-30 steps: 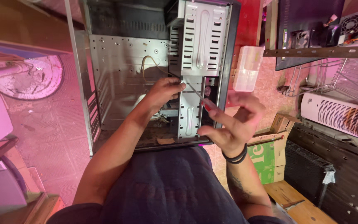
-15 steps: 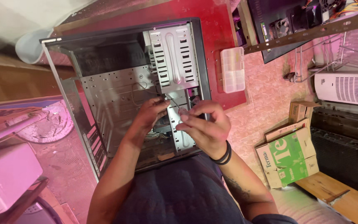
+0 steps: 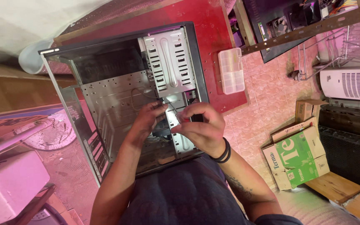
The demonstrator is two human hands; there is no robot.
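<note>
Mid cable routing inside open PC case (image 3: 105,104): left hand (image 3: 146,118) and right hand (image 3: 203,127) close together, pinching thin cable (image 3: 169,104); next probably needs careful seating.

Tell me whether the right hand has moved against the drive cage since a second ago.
Yes. The right hand has come in from beside the computer case and now lies over the lower drive cage, close to the left hand.
</note>
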